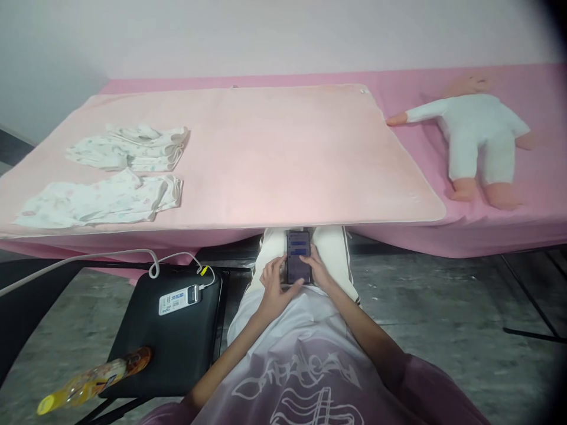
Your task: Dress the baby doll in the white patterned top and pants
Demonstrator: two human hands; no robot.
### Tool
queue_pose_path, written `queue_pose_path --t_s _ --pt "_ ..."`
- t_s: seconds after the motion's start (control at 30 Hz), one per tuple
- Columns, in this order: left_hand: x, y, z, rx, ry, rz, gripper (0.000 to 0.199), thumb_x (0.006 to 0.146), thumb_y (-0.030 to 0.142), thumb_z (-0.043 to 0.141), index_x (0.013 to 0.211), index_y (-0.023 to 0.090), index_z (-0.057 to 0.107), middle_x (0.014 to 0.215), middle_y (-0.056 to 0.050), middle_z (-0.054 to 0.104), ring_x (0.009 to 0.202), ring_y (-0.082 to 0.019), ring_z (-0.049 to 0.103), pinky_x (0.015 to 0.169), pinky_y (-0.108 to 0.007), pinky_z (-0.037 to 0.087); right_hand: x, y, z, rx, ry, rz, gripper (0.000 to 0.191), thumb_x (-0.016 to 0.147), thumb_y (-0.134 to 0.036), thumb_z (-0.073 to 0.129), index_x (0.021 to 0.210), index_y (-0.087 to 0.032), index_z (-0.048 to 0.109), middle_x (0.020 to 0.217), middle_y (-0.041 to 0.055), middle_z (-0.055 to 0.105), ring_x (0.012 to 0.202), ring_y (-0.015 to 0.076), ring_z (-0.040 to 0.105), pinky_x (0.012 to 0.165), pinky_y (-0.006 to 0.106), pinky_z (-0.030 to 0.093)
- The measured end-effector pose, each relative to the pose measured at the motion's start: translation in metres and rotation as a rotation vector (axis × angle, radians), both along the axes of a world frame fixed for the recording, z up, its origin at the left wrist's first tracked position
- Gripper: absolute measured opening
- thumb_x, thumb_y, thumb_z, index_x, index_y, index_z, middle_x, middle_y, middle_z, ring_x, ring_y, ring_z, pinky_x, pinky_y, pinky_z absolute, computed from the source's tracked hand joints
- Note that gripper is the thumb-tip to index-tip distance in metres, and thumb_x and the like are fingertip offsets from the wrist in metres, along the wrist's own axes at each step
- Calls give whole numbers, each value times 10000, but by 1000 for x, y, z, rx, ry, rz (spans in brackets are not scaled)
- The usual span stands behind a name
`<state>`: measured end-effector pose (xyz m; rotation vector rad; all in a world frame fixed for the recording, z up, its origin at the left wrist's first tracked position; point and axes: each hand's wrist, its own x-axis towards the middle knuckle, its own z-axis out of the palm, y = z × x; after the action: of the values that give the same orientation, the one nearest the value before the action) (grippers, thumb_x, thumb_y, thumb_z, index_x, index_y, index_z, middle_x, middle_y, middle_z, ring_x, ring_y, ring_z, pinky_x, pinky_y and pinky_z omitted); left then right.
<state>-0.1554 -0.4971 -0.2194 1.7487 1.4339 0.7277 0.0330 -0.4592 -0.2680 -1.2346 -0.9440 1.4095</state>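
Observation:
A dark smartphone (297,260) with a lit screen rests over my lap, just below the front edge of the table. My left hand (275,289) holds its left side, the thumb lying across the bottom of the screen. On the other side my right hand (319,270) grips the right edge, with its thumb over the screen. Blue bars show on the display, but the text is too small to read. My light trousers (332,251) are under the phone.
On the pink-covered table (411,236) lies a peach mat (283,153) bearing two piles of folded patterned baby clothes (153,147). A baby doll (481,127) in white lies right. At my left, a black stool (177,348) carries a cabled power bank (179,300) and a drink bottle (95,381).

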Motion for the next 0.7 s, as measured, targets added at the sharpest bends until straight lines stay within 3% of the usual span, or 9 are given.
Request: queue_pose_path --t_s 0.1,0.27,0.4,0.53,0.6,0.7 --pt "11 5 1 -84 -182 56 615 1151 664 511 1676 343 508 1683 -135 566 1612 -331 507 1367 -589 373 -2 2 2 41 -18 -61 615 1030 -619 580 1524 -251 581 1325 119 822 1166 330 816 1011 505 694" --pt "40 46 -11 -361 -631 160 776 1100 861 391 1535 257 611 1609 -146 661 1529 -311 619 1259 -510 548 1 16 14 98 1 -176 592 1014 -535 605 1534 -252 597 1256 114 835 1174 352 803 1041 525 676" --pt "51 73 -15 -660 -989 120 806 1014 865 629 1552 267 680 1539 -115 739 1475 -332 665 1204 -472 590 15 23 20 72 -22 -149 705 967 -491 703 1627 -289 560 1512 97 740 1437 331 679 1271 513 539" --pt "44 80 -15 -762 -1162 141 702 1007 592 825 1634 329 649 1688 -47 654 1577 -319 591 1249 -422 552 28 25 15 57 -71 -83 769 946 -467 762 1677 -328 568 1735 41 569 1710 294 395 1462 470 251" --pt "39 78 -17 -758 -1184 153 692 989 477 854 1637 342 651 1745 -26 603 1623 -320 546 1289 -426 520 30 24 10 9 8 -20 782 947 -456 775 1690 -338 564 1720 31 590 1692 292 428 1460 470 259" --pt "35 74 -16 -751 -1193 127 760 960 365 862 1678 358 613 1782 -26 562 1662 -326 504 1336 -452 472 30 21 2 -71 180 54 859 927 -430 798 1733 -358 512 1640 21 672 1580 288 572 1402 473 379"
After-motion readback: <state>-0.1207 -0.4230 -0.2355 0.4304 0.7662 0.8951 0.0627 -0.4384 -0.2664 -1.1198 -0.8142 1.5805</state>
